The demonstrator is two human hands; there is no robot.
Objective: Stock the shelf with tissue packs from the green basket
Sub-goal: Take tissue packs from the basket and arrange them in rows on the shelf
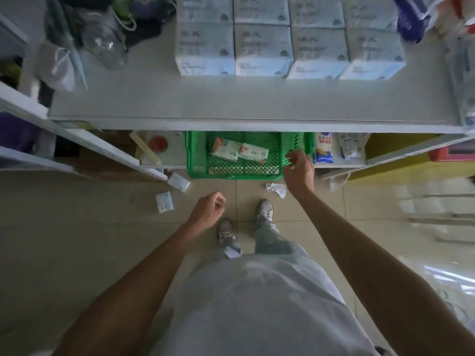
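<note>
The green basket (pixel 198 160) sits on the floor, half tucked under the white shelf (pixel 231 104). Two small tissue packs (pixel 239 151) lie side by side on its mesh bottom. My right hand (pixel 299 167) hovers at the basket's right wall with its fingers curled near the rim; it holds nothing that I can see. My left hand (pixel 208 209) hangs loosely curled over the floor, empty, nearer to me than the basket. On the shelf top stand several pale blue tissue packs (pixel 290 39) in stacked rows at the back.
Clear bags and dark items (pixel 102 34) crowd the shelf's left end. A small pack (pixel 164 201), a white box (pixel 178 181) and crumpled paper (pixel 276 188) lie on the tiled floor. Bagged goods (pixel 323 147) stand on the low shelf right of the basket. My feet (pixel 244 222) are close behind it.
</note>
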